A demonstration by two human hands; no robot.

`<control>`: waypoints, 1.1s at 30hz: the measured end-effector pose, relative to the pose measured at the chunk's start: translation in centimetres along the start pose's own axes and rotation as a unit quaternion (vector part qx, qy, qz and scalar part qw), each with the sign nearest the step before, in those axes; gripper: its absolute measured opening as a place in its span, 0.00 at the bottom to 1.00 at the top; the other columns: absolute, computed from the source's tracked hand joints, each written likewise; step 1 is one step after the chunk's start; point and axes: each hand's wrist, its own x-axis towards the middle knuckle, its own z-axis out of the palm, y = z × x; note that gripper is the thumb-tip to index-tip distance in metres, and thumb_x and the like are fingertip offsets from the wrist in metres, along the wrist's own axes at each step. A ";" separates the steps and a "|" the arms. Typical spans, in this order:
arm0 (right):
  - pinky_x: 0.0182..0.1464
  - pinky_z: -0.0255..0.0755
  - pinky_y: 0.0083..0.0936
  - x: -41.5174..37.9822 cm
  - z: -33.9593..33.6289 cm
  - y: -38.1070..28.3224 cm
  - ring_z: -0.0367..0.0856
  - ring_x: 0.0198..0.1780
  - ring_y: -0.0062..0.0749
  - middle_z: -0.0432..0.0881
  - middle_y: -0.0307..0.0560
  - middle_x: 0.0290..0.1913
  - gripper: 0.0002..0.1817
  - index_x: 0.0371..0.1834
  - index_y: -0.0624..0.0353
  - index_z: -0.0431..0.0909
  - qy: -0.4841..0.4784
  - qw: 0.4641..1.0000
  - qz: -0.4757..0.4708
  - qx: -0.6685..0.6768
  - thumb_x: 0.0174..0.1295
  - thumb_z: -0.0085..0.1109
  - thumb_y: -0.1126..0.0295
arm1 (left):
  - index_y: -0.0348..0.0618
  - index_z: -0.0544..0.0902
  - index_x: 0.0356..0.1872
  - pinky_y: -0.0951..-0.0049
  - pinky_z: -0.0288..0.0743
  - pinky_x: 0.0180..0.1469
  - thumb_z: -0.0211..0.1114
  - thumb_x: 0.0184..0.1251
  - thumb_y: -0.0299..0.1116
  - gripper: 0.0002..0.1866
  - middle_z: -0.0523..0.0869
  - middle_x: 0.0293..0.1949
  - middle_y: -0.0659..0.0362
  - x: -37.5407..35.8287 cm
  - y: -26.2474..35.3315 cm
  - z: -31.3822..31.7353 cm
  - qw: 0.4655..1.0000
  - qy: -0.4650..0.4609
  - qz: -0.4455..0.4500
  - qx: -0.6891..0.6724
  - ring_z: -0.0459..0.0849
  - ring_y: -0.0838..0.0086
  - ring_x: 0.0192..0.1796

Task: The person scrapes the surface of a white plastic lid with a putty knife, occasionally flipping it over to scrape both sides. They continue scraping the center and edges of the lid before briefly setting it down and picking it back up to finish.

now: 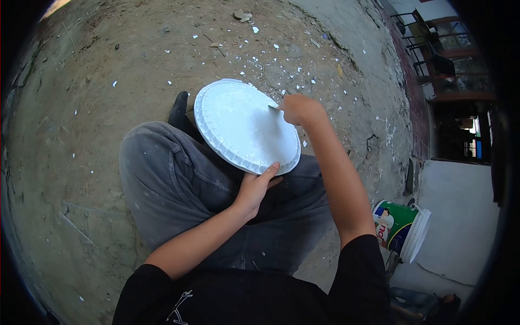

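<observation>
A round white bucket lid [238, 122] with a ribbed rim rests tilted over my crossed legs. My left hand [257, 189] grips its near edge, thumb on the upper face and fingers underneath. Above the lid's right part, my right hand [297, 110] is closed around a thin flat blade [273, 108]. The blade pokes out to the left from the fist, close to the lid's surface; its handle is hidden in my fingers. Whitish residue shows on the lid's face and along its far rim.
White flakes [255, 30] lie scattered over the bare dirt ground [135, 59], most densely beyond the lid. At the right, a green paint bucket [398, 227] with a white rim appears sideways. Chairs [436, 59] and a dark doorway [466, 132] are farther right.
</observation>
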 end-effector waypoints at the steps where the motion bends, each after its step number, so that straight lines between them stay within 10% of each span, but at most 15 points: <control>1: 0.55 0.79 0.41 -1.0 -1.9 0.1 0.84 0.56 0.48 0.84 0.58 0.55 0.18 0.52 0.59 0.84 -0.084 0.996 -0.012 -0.036 0.57 0.56 0.74 | 0.38 0.68 0.67 0.58 0.74 0.67 0.62 0.75 0.35 0.25 0.76 0.62 0.54 0.0 0.0 0.0 1.000 0.002 0.002 -0.004 0.76 0.67 0.64; 6: 0.55 0.79 0.41 -1.3 -1.5 1.0 0.84 0.56 0.50 0.84 0.59 0.55 0.17 0.49 0.60 0.86 -0.147 0.987 -0.016 -0.059 0.57 0.55 0.75 | 0.37 0.66 0.68 0.57 0.73 0.67 0.62 0.75 0.35 0.26 0.75 0.64 0.53 0.0 0.1 0.2 1.000 0.001 0.001 0.004 0.75 0.66 0.65; 12: 0.54 0.80 0.41 4.0 4.9 2.8 0.85 0.54 0.50 0.85 0.60 0.51 0.16 0.46 0.62 0.86 0.010 0.998 0.018 0.051 0.55 0.56 0.76 | 0.37 0.66 0.68 0.58 0.73 0.67 0.62 0.75 0.34 0.26 0.74 0.64 0.52 0.3 -0.1 0.1 1.000 -0.003 0.014 0.025 0.75 0.66 0.65; 17: 0.56 0.79 0.42 -2.1 -3.1 1.0 0.84 0.56 0.52 0.84 0.59 0.54 0.17 0.49 0.61 0.86 -0.149 0.989 -0.003 0.022 0.58 0.56 0.74 | 0.37 0.65 0.69 0.57 0.73 0.67 0.61 0.75 0.34 0.26 0.74 0.64 0.53 0.0 0.3 0.4 1.000 0.008 0.002 0.008 0.75 0.67 0.65; 33: 0.56 0.79 0.42 -1.2 -0.4 0.6 0.84 0.56 0.51 0.84 0.58 0.54 0.17 0.50 0.62 0.85 -0.102 0.995 -0.013 -0.022 0.57 0.56 0.75 | 0.40 0.66 0.69 0.57 0.73 0.67 0.62 0.75 0.35 0.26 0.75 0.63 0.55 0.1 -0.2 0.1 1.000 -0.001 -0.003 0.012 0.75 0.68 0.65</control>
